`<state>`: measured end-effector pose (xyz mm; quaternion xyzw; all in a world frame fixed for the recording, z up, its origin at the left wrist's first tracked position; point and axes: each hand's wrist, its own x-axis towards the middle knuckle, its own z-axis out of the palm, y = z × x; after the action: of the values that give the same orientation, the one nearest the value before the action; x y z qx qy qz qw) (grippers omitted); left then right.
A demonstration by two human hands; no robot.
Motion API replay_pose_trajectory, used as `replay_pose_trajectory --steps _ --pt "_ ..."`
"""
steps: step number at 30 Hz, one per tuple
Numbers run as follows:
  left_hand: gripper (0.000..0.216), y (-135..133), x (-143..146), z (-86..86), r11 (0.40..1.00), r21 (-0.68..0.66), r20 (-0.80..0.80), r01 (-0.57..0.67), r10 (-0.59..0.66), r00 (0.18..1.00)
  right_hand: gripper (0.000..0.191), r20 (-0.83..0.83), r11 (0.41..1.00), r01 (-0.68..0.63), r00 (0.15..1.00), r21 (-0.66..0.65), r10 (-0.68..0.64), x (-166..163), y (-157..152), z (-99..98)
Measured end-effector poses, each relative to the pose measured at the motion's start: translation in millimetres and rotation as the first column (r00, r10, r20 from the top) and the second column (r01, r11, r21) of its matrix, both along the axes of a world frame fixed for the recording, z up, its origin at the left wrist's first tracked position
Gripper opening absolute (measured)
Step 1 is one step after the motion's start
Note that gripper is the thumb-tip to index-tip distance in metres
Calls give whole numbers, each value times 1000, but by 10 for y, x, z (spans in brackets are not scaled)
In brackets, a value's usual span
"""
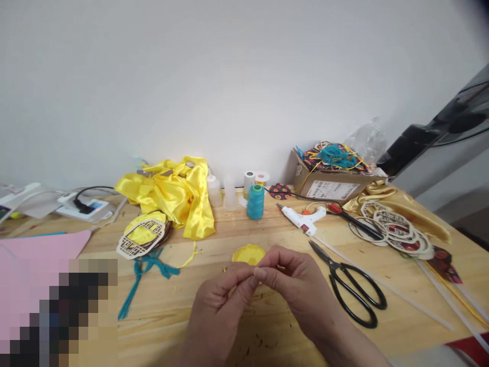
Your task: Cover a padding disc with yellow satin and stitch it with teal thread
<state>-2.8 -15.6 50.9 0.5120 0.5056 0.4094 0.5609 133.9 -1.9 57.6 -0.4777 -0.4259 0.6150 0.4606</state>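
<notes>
Left hand (220, 300), right hand (297, 278), both pinched, touching

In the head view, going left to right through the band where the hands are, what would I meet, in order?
Pink sheet → teal strips → left hand → right hand → black-handled scissors → dark patterned fabric.

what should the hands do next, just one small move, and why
I'd probably ease the left hand slightly away from the right hand: their pinched fingertips meet, so anything between them is too small or hidden to make out. The yellow piece just beyond is also partly covered by the hands, so a small gap should give a clearer view.
</notes>
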Motion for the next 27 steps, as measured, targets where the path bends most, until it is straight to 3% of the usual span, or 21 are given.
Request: replay_pose_trajectory --steps 3,8,11,14,17,21,22,23,24,25,26,27 --pt "19 27 -22 15 996 76 -69 39 -33 997 11 -108 999 -17 994 45 22 17 6 58" --pt "17 64 -64 32 965 242 -140 105 -72 988 10 -165 994 59 985 92 -44 129 21 197" --pt "19 114 -109 16 921 361 -237 146 -61 970 14 -276 995 38 961 87 -13 201 12 315" --pt "19 195 -181 -52 866 452 -381 216 -32 924 14 -275 985 82 961 153 -37 260 -4 436" --pt "21 262 -277 -111 845 504 -518 178 131 845 11 -217 960 146 972 237 -95 309 5 506" --pt "37 198 -375 28 719 686 -455 -115 547 702 8 -140 924 195 978 330 -156 310 71 501" --pt "30 148 -377 101 720 670 -409 -179 560 720 9 -116 915 198 979 352 -167 293 85 490" --pt "22 88 -366 175 802 562 -408 -205 484 775 10 -90 907 195 981 374 -174 271 93 479" --pt "15 25 -341 244 917 357 -401 -178 323 858 10 -62 902 185 983 390 -175 246 92 468" --pt "20 -36 -302 301 992 101 -322 -80 109 941 11 -32 901 169 985 399 -170 220 79 458" --pt "27 -90 -253 340 987 -157 -155 35 -60 986 12 4 903 142 987 406 -158 196 54 448" --pt "30 -133 -197 360 932 -346 43 110 -101 994 13 55 905 105 989 413 -140 176 19 437"
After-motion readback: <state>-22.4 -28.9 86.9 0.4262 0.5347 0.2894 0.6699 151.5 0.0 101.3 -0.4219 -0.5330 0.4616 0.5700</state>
